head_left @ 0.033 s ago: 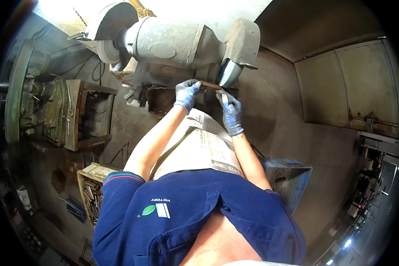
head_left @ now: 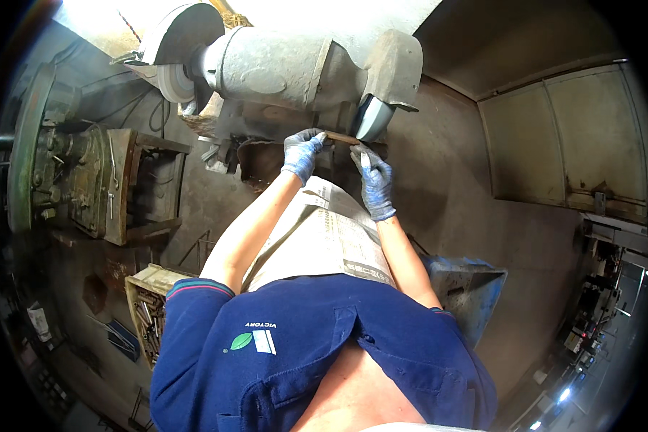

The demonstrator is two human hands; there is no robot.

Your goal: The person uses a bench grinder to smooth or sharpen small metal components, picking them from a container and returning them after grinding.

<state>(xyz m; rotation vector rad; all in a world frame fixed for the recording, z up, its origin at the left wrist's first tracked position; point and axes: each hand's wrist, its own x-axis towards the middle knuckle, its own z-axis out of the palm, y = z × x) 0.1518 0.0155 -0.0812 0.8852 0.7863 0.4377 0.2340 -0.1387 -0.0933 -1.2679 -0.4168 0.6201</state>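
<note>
Bar (head_left: 341, 137) at edge of wheel (head_left: 376, 119)

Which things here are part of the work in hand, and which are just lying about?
In use:
thin brown bar, in the gloved left hand
gloved right hand, at its other end
grinder and its right-side wheel

Lying about:
crate of metal pieces
blue bin

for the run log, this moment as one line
left hand: holding brown bar; right hand: at bar's other end; grinding wheel: bar alongside, contact unclear
</note>
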